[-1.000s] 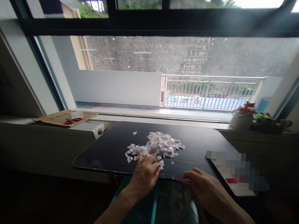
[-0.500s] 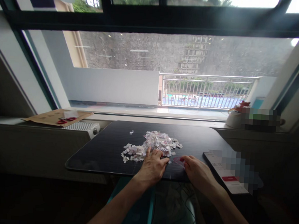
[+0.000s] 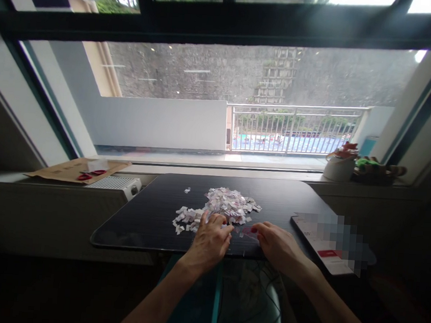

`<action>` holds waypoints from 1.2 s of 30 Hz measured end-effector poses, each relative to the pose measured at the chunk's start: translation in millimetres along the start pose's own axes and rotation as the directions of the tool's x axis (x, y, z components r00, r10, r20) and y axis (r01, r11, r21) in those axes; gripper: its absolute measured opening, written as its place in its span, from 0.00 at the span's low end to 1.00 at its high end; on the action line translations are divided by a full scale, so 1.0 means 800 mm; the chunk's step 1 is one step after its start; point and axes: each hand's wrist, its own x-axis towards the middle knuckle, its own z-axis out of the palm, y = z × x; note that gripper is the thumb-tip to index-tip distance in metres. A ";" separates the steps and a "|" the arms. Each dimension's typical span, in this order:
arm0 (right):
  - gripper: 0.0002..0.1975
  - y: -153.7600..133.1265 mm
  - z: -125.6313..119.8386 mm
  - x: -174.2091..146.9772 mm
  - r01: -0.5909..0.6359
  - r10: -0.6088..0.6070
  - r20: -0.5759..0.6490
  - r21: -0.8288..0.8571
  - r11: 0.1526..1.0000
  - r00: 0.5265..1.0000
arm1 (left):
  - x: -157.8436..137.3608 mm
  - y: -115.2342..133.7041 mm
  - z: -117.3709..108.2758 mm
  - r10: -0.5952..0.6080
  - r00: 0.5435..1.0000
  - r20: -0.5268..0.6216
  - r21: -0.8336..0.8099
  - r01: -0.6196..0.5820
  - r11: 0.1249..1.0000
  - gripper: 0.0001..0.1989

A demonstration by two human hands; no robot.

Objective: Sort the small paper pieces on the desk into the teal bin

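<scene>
A heap of small white and pinkish paper scraps (image 3: 229,202) lies on the dark tabletop (image 3: 133,224). My left hand (image 3: 212,237) rests at the heap's near edge, its fingers bent and spread over some scraps; what lies beneath them is hidden. To its right, my right hand (image 3: 278,240) has thumb and fingers closed on the edge of a thin, see-through pinkish plastic piece (image 3: 246,231). That piece lies low over the tabletop, between the two hands. A few loose scraps (image 3: 187,190) sit apart, behind the heap on the left.
A phone (image 3: 329,253), partly blurred, lies at the table's right edge. Red-handled scissors (image 3: 85,177) rest on brown paper (image 3: 48,170) on the left sill. Below the front edge are a teal bin (image 3: 216,299) and a pale bag (image 3: 272,303) with cables. A window stands behind.
My left hand has slid slightly left along the heap's edge. The right hand, holding the plastic piece, has also shifted a little left. The view has moved slightly.
</scene>
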 end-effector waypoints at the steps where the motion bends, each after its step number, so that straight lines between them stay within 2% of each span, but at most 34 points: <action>1: 0.16 0.000 0.000 -0.001 0.010 -0.010 0.005 0.015 1.000 1.000 | -0.005 -0.002 -0.003 -0.014 1.000 -0.015 0.000 0.014 1.000 0.12; 6: 0.15 -0.006 0.001 -0.006 -0.022 0.022 -0.003 0.021 1.000 1.000 | -0.036 -0.020 -0.019 -0.062 0.993 -0.100 0.011 0.063 0.998 0.11; 9: 0.15 -0.015 0.002 -0.007 0.039 -0.041 0.029 0.060 0.997 0.999 | -0.053 -0.028 -0.021 -0.071 0.989 -0.133 0.000 0.071 0.997 0.09; 14: 0.15 -0.035 -0.004 0.006 0.112 -0.111 -0.015 0.039 0.993 0.994 | -0.068 -0.029 -0.017 -0.076 0.988 -0.138 -0.035 0.072 0.997 0.09; 19: 0.16 -0.051 -0.003 0.023 0.140 -0.137 0.063 -0.048 0.989 0.989 | -0.079 -0.029 -0.011 -0.104 0.986 -0.132 -0.047 0.098 0.994 0.09; 25: 0.15 -0.044 -0.006 0.014 0.201 -0.198 0.093 -0.028 0.979 0.976 | -0.086 -0.029 -0.008 -0.142 0.981 -0.133 -0.081 0.132 0.988 0.10; 33: 0.16 -0.039 -0.011 0.019 0.205 -0.200 0.098 -0.047 0.978 0.975 | -0.078 -0.020 -0.021 -0.145 0.985 -0.090 -0.024 0.143 0.989 0.10; 36: 0.16 -0.032 -0.016 0.018 0.165 -0.155 0.105 -0.096 0.982 0.982 | -0.079 -0.018 -0.024 -0.147 0.987 -0.069 -0.016 0.146 0.989 0.10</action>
